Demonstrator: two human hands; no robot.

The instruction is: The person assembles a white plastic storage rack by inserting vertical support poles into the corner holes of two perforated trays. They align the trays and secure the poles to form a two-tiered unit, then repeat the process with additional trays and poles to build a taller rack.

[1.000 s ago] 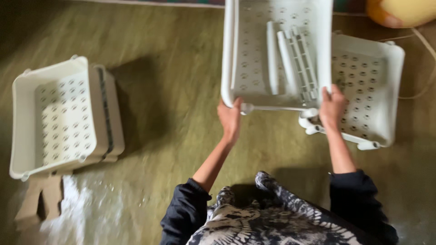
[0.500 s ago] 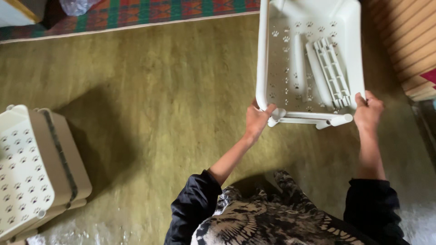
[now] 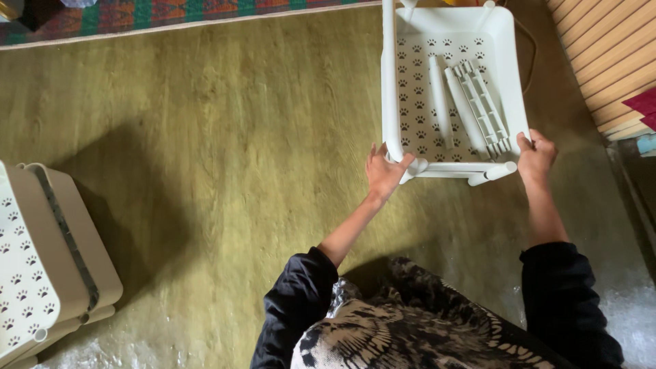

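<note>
Head view shows the person from above, in black sleeves and a patterned top, holding a white tray [image 3: 410, 82] out over the green-yellow floor [image 3: 205, 171]. The left hand [image 3: 384, 171] has its fingers curled round the near left corner, and the right hand [image 3: 536, 156] is closed on the near right corner. A second ago a second tray lay under this one on the right; now only floor shows there, so the tray has been carried over to a new spot. It looks tipped up, its near edge toward the person. Its bottom is full of little paw-shaped holes. Inside lie a white rod [image 3: 439, 102] and, just beside it, a flat ribbed piece [image 3: 484, 108]. Far off on the left stands a stack of trays [image 3: 41, 266] on its side.
</note>
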